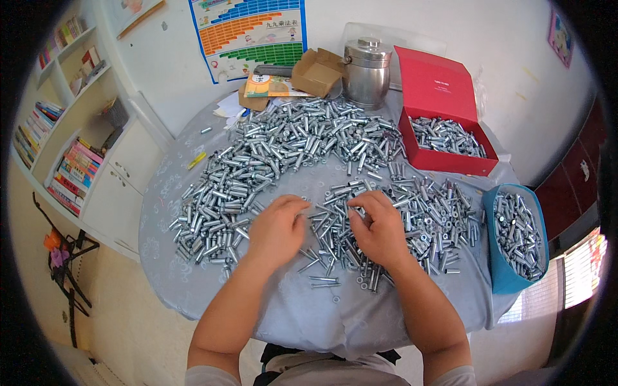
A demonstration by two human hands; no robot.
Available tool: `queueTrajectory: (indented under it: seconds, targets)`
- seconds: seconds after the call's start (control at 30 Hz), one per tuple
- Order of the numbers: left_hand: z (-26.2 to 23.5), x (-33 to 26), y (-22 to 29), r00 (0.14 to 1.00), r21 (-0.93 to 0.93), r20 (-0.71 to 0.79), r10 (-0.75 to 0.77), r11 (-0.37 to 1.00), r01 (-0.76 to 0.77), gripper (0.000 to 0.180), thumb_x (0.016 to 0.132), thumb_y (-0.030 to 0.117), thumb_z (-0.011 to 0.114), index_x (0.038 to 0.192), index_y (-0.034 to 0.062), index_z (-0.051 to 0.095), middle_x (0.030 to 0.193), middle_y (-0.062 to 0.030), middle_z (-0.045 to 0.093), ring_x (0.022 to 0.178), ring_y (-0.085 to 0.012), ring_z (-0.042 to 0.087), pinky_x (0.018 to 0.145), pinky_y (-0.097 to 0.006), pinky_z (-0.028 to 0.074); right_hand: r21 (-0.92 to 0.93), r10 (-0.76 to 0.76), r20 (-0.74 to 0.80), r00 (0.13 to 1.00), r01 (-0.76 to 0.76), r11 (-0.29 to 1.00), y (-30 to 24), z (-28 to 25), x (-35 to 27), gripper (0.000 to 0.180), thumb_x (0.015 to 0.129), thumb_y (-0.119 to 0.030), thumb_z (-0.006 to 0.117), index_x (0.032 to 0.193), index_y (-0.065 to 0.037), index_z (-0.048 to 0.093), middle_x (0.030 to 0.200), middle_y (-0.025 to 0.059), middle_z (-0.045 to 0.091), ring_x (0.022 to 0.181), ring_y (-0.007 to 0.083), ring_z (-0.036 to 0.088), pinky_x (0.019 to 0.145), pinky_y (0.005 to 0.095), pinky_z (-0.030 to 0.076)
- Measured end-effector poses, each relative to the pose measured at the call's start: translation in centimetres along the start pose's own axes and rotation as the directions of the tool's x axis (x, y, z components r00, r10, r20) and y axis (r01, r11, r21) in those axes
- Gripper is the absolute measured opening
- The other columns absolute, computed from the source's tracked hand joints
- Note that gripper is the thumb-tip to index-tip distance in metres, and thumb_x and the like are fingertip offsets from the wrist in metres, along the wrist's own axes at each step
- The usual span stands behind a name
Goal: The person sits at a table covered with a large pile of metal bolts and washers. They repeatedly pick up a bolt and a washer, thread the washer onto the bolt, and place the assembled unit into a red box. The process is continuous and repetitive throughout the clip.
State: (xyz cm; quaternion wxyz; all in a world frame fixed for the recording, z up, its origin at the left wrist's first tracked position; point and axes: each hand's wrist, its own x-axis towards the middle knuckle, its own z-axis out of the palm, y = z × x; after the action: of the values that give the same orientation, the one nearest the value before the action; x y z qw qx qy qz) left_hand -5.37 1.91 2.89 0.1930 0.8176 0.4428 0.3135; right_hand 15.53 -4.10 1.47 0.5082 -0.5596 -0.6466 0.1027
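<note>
My left hand (279, 233) is slightly blurred over the table's middle, fingers curled inward and thumb near the fingertips; anything in them is hidden. Opposite it, my right hand (378, 230) bends its fingers in a pinch above a loose heap of bolts, sleeves and washers (438, 222); what it pinches, if anything, is too small to make out. Thin bolts (329, 225) lie between the hands. Beyond the left hand, a large pile of silver sleeve anchors (299, 138) curves from the left side to the back. A few bolts (324, 282) rest near the front edge.
A red box (450, 165) with its lid raised holds more anchors at the back right. The teal fabric bin (512, 280) at the right edge is full too. At the back stand a steel canister (367, 74) and an open cardboard box (315, 72). A yellow marker (196, 160) lies left.
</note>
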Motion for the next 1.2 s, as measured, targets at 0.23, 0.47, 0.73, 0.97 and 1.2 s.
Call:
queueTrajectory:
  seconds: [0.23,0.47,0.73,0.97,1.2]
  targets:
    - [-4.1,1.0,-6.2,0.98,0.572,0.168,-0.103,0.82,-0.011,0.029,0.076,0.009,0.063,0.104,0.0064,0.07,0.112,-0.0107,0.066,0.106,-0.0329,0.06,0.09,-0.043,0.052,0.007,-0.016,-0.04,0.999,0.016,1.0,-0.2,0.1,0.1,0.014,0.084,-0.005,0.067,0.098,-0.003,0.067,0.097,0.0116,0.064,0.066,0.0263,0.061,0.06,0.0351,0.05]
    - [-4.0,0.8,-6.2,0.978,0.537,0.18,-0.109,0.844,-0.005,0.031,0.073,0.013,0.066,0.102,0.0073,0.07,0.103,-0.0162,0.065,0.103,-0.0347,0.059,0.09,-0.045,0.049,0.02,0.039,-0.026,0.999,-0.039,0.999,-0.5,-0.1,0.0,0.016,0.083,-0.004,0.067,0.099,-0.004,0.068,0.098,0.0113,0.064,0.064,0.0255,0.061,0.06,0.0349,0.05]
    - [-4.7,0.9,-7.3,0.966,0.437,0.256,-0.012,0.893,-0.105,0.029,0.076,0.016,0.071,0.104,0.0075,0.07,0.095,-0.0147,0.067,0.096,-0.0361,0.061,0.087,-0.045,0.049,0.019,0.031,-0.053,0.998,-0.03,0.999,0.0,0.0,0.0,0.014,0.084,-0.004,0.067,0.098,-0.003,0.068,0.099,0.0128,0.064,0.074,0.0283,0.064,0.062,0.035,0.052]
    - [-3.8,1.2,-6.6,0.976,0.389,0.193,-0.104,0.921,0.022,0.023,0.078,0.018,0.075,0.097,0.0069,0.07,0.095,-0.0136,0.067,0.094,-0.0345,0.063,0.082,-0.043,0.05,0.01,0.051,-0.039,0.998,-0.05,0.999,-0.3,-0.1,0.0,0.013,0.084,-0.004,0.067,0.097,-0.003,0.068,0.099,0.0128,0.065,0.071,0.0293,0.064,0.063,0.0363,0.053]
    - [-2.0,1.4,-3.0,0.987,-0.26,0.147,-0.07,0.96,0.107,0.018,0.084,0.009,0.075,0.101,0.0039,0.071,0.082,-0.0047,0.069,0.071,-0.0123,0.062,0.066,-0.026,0.049,0.054,0.087,-0.07,0.994,-0.083,0.995,-0.8,-0.2,0.1,0.012,0.088,-0.011,0.068,0.096,-0.002,0.069,0.092,0.0139,0.067,0.067,0.0281,0.064,0.06,0.036,0.051]
